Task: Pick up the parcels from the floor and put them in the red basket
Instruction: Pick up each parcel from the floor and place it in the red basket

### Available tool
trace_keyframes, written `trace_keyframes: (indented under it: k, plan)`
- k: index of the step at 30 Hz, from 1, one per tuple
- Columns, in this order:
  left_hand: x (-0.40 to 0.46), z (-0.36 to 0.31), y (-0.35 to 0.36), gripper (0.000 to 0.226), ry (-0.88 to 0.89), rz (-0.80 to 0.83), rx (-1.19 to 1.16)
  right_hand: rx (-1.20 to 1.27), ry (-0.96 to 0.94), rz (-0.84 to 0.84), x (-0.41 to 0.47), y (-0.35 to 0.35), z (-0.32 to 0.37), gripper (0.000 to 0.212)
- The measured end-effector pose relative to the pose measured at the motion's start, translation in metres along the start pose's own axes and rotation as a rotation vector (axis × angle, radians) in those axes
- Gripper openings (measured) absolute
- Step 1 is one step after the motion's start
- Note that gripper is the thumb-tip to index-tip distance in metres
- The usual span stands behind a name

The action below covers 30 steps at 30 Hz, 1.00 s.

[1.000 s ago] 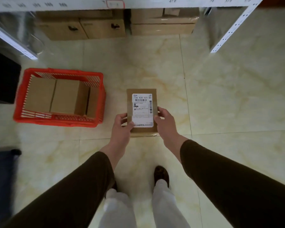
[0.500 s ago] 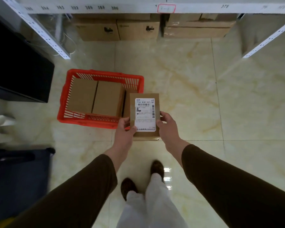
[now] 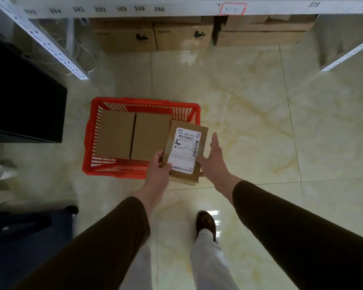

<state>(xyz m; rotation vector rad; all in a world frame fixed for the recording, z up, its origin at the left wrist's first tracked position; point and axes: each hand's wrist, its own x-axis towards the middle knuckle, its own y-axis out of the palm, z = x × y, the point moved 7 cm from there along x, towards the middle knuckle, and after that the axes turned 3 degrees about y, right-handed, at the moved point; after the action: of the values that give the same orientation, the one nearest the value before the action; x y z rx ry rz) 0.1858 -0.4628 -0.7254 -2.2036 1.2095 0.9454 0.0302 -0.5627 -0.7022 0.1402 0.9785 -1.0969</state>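
Parcel over the basket's right end
Left hand [image 3: 158, 170] pinches the labelled parcel [image 3: 184, 151]; right hand [image 3: 213, 160] open beside it. A one-handed corner grip could let it tip outside the red basket [image 3: 88, 147].

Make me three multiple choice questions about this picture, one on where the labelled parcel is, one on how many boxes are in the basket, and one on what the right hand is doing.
1. Where is the labelled parcel?
A. Lying on the floor
B. Held above the right end of the red basket
C. On the shelf

2. How many plain boxes show in the basket?
A. None
B. Two
C. Five

3. What is the right hand doing?
A. Open, fingers spread, beside the parcel
C. Gripping the basket rim
B. Closed in a fist

Answers:
1 B, the left hand grips its lower left corner and it overlaps the basket's right side.
2 B, two brown tops lie side by side.
3 A, the fingers are extended along the parcel's right edge, not wrapped around it.
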Motion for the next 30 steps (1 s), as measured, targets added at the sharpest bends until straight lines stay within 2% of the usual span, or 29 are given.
trace_keyframes:
  k: [5,7,11,16,18,20,23,25,30]
  plan:
    - [0.032,-0.016,-0.042,0.044,0.004,0.102,0.104,-0.059,-0.053,-0.041,0.013,0.039,0.017,0.097]
    - [0.044,-0.027,-0.053,0.043,0.063,0.135,0.209,-0.024,-0.046,-0.054,0.01,0.05,0.025,0.082]
    - [0.071,-0.052,-0.071,0.046,0.174,0.168,0.384,0.216,0.064,-0.184,0.01,0.069,0.013,0.049]
    - [0.088,-0.069,-0.063,0.049,0.21,0.187,0.405,0.514,0.23,-0.341,0.012,0.083,-0.017,0.035]
    - [0.095,-0.075,-0.057,0.056,0.221,0.182,0.368,0.609,0.29,-0.368,0.01,0.088,-0.028,0.035]
    - [0.104,-0.082,-0.051,0.049,0.235,0.178,0.362,0.678,0.331,-0.376,0.007,0.094,-0.037,0.038]
    - [0.117,-0.087,-0.035,0.036,0.254,0.275,0.422,0.746,0.357,-0.386,0.006,0.107,-0.047,0.051]
    - [0.127,-0.087,-0.024,0.036,0.288,0.348,0.473,0.765,0.369,-0.383,0.005,0.115,-0.05,0.058]
    - [0.146,-0.089,-0.002,0.046,0.438,0.429,0.746,0.847,0.448,-0.357,0.008,0.127,-0.057,0.046]
